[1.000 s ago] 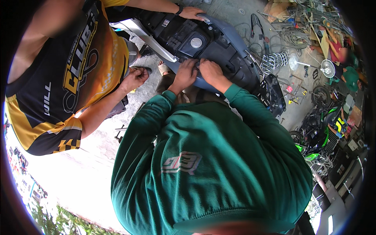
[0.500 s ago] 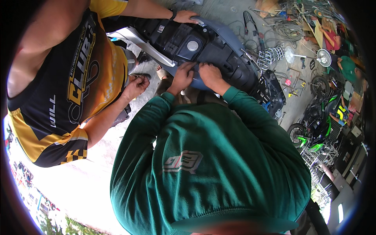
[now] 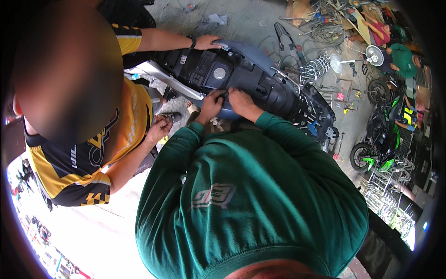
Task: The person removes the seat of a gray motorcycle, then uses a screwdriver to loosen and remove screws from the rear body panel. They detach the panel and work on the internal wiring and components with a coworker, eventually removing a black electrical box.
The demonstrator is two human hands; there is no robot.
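Workshop, concrete floor (image 3: pixel 253 18) littered beyond and to the right of the right hand: a loose coil of cable (image 3: pixel 327 33), a wire-frame cage (image 3: pixel 317 68), farther off a black-and-green motorcycle (image 3: pixel 390 123). Glare whites out the ground behind the left hand.

From my end I have a partly stripped motorcycle body (image 3: pixel 241 76) directly ahead of both hands. Its long axis runs aslant, from beyond and left of the left hand (image 3: pixel 211 106) to the right of the right hand (image 3: pixel 241 104), so both work from one flank, across the axis rather than along it.

Key relation: the near side panel (image 3: pixel 226 113), grey-blue, lies right under the hands, showing between them and a little toward the wearer. Neither hand is clearly nearer to it. The left hand sits just beside the end of a silver trim strip (image 3: pixel 174 83); the right hand rests over the dark plastic edge.

Hand state: fingers bent on both, tips close together. I cannot tell whether they pinch a part or merely press; the backs of the hands hide it.

Round cap (image 3: pixel 219 73): just ahead of the left hand, ahead and left of the right. Co-worker (image 3: pixel 134 109) left of the left hand, one arm stretched to the far panel (image 3: pixel 253 54).
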